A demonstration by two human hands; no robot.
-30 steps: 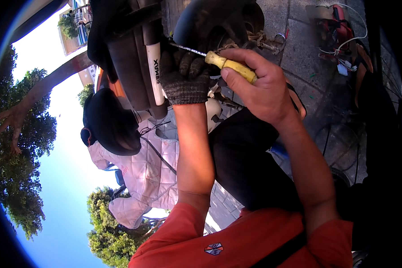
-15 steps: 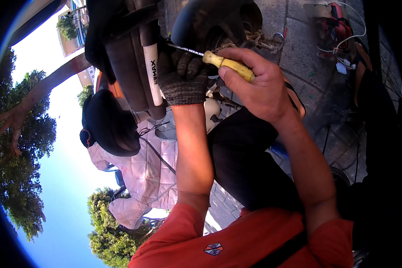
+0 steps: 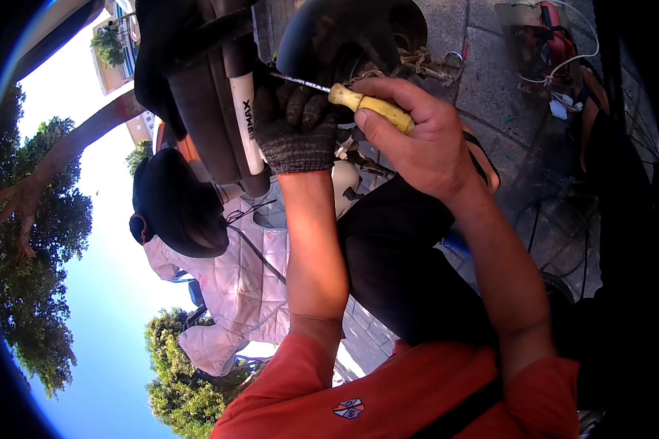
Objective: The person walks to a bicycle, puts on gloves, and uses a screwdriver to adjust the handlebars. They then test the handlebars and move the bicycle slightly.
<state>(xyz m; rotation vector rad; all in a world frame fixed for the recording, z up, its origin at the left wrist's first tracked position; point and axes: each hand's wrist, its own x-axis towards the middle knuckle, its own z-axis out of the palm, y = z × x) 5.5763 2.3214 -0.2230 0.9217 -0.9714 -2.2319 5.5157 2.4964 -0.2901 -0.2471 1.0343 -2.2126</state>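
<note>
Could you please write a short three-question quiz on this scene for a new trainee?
1. Multiple choice: which hand holds the yellow-handled screwdriver?
a) the left
b) the right
c) neither

2. True or false: the left hand wears a dark glove.

3. Fill in the colour: the shirt with the small badge is ____.

Key:
1. b, the right hand
2. true
3. red

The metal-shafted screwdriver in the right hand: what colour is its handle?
The thick, rounded handle is yellow; the head view shows it best.
</note>
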